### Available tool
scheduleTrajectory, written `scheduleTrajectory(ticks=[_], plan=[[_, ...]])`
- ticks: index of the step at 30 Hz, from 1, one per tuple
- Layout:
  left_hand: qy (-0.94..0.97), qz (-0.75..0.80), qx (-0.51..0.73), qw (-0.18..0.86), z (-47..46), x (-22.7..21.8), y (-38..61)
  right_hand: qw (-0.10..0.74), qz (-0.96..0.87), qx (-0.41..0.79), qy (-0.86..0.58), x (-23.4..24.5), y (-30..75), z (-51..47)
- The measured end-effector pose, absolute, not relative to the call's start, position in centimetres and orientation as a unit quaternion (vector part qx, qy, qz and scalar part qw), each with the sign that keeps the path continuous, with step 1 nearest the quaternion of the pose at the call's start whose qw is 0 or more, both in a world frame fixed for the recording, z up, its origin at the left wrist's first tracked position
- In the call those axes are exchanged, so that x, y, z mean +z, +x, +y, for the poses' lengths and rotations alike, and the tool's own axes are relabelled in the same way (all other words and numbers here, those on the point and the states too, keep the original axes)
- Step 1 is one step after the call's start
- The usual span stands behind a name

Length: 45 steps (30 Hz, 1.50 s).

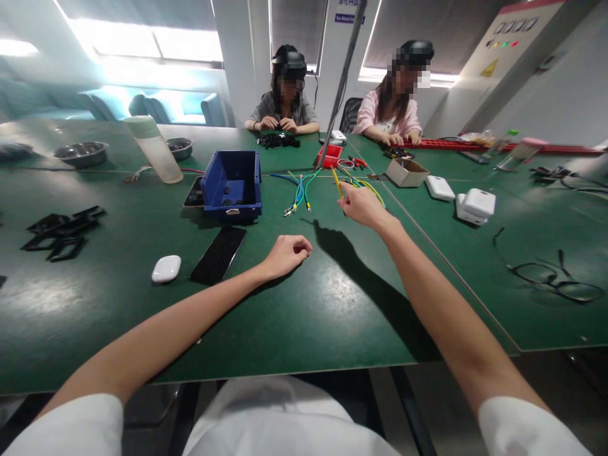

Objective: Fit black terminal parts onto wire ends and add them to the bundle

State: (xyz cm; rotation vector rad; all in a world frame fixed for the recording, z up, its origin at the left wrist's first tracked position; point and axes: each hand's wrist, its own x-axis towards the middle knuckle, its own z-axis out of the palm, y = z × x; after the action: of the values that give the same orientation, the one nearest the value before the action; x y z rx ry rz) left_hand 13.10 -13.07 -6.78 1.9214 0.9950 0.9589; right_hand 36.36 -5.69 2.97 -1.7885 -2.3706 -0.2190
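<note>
Slim, straight yellow piece [337,182], seemingly a plastic-sheathed wire, stands tilted at the fingertips of our bare right hand [365,204], above the matte green bench [313,335], its far end towards the small bright-red plastic box [332,154]. Right fingers: pinched on it, as far as we can make out. Left hand [288,254]: rests on the bench, fingers loosely curled; whether anything is inside we cannot tell. Blue and green wires with metal end lugs [300,193] fan out just left of the pinch; yellow and green wires [373,188] lie behind the right hand. Handling, by our judgement: keep the pinch light and near one end, so the piece neither bends nor twirls; lift clear of the neighbouring strands, as lugs could snag; bring the left fingers up to steady the loose end; keep our own shadow off the work.
</note>
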Motion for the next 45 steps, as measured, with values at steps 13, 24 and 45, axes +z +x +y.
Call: scheduleTrajectory(ticks=[13,24,45], plan=[[0.750,0.395,0.374,0.377,-13.0,-6.9,13.2,0.130,-0.759,-0.064,-0.635,3.6,42.1,-1.9],[0.749,0.397,0.371,0.379,-13.1,-6.7,13.2,0.065,-0.695,-0.060,-0.713,0.8,45.5,-0.6],[0.759,0.399,0.358,0.369,-13.1,-6.7,13.2,0.019,-0.616,-0.043,-0.786,-0.8,45.6,-0.7]])
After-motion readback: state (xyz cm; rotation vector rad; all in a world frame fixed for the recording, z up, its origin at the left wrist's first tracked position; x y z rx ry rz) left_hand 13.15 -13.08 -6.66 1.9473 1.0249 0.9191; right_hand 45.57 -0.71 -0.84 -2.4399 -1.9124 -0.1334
